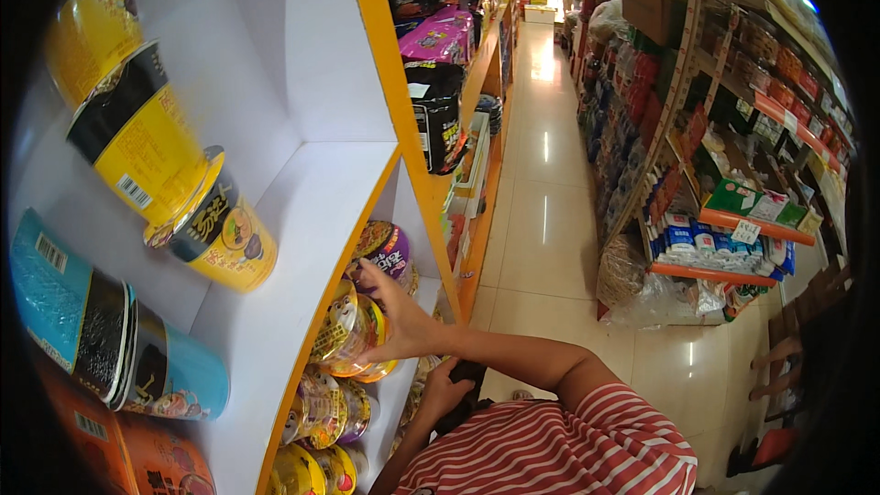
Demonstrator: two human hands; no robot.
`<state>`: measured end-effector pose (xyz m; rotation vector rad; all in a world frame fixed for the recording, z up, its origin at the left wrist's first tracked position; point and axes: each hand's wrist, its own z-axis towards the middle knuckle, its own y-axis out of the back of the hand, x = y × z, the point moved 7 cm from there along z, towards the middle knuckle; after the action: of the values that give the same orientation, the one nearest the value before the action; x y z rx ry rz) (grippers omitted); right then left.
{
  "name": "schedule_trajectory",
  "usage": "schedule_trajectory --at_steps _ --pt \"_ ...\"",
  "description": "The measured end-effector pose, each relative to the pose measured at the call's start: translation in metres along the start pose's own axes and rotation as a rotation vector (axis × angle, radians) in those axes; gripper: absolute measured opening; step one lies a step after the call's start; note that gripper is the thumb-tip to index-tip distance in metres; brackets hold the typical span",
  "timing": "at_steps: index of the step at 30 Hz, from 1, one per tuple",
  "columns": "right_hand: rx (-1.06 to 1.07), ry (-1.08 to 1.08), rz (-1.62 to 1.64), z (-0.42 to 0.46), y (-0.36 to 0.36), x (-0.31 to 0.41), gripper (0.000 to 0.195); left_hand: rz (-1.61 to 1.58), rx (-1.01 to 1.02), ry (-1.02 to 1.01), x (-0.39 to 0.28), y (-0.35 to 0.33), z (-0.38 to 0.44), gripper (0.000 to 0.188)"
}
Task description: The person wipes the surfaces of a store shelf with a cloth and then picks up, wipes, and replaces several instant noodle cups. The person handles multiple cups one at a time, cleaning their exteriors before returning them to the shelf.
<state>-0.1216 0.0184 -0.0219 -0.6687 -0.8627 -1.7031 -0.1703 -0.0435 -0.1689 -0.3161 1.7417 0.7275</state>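
Note:
My right hand [397,322] reaches into a lower shelf bay with thumb and fingers spread. Its thumb lies in front of a yellow instant noodle tub [338,330] with a cartoon face on its wrap. The fingertips are beside a purple noodle tub [390,247]; whether they touch it, I cannot tell. My left hand [445,392] is close to my body, closed around a dark object [469,375] that is partly hidden. More wrapped noodle tubs [323,405] are stacked below, beside the shelf's yellow edge [313,320].
Stacked yellow cups [148,144], blue cups [182,371] and orange cups [165,457] stand on the white upper shelf [275,234]. A tiled aisle [543,220] runs ahead, with a goods rack [729,275] on the right. A seated person's limbs [777,371] show at far right.

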Motion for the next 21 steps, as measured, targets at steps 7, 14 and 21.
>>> schedule_trajectory --at_steps 7,14,21 --pt "0.014 -0.061 -0.006 0.004 -0.026 0.003 0.128 0.067 0.011 0.112 -0.017 0.004 -0.008 0.036" --pt "-0.107 -0.108 -0.129 0.014 -0.032 0.013 0.109 -0.075 0.037 -0.098 0.014 0.001 -0.004 0.032" --pt "-0.241 -0.036 -0.231 0.007 -0.035 -0.004 0.085 -0.102 0.111 -0.064 -0.006 -0.001 -0.008 0.027"
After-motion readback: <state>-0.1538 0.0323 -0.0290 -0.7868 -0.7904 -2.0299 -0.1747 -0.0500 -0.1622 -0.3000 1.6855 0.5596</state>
